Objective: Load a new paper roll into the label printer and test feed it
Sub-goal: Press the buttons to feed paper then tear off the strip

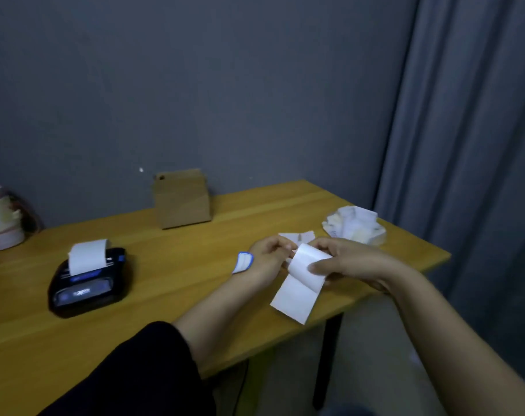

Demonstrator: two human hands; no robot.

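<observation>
We've got both hands over the right part of the wooden table point(195, 235), w/ a paper roll point(307, 261) between them. Our right hand point(354, 262) grips the roll, thumb pressed on its front; a loose strip of paper point(295, 298) hangs down from it past the table edge. Our left hand point(268, 255) pinches the roll's left end, fingers curled shut. The black printer point(87, 283) sits well apart at the left, a paper tongue point(87, 255) curling up out of its top. A cardboard box point(181, 199) stands at the back by the wall; crumpled paper point(355, 225) lies near the right corner.
</observation>
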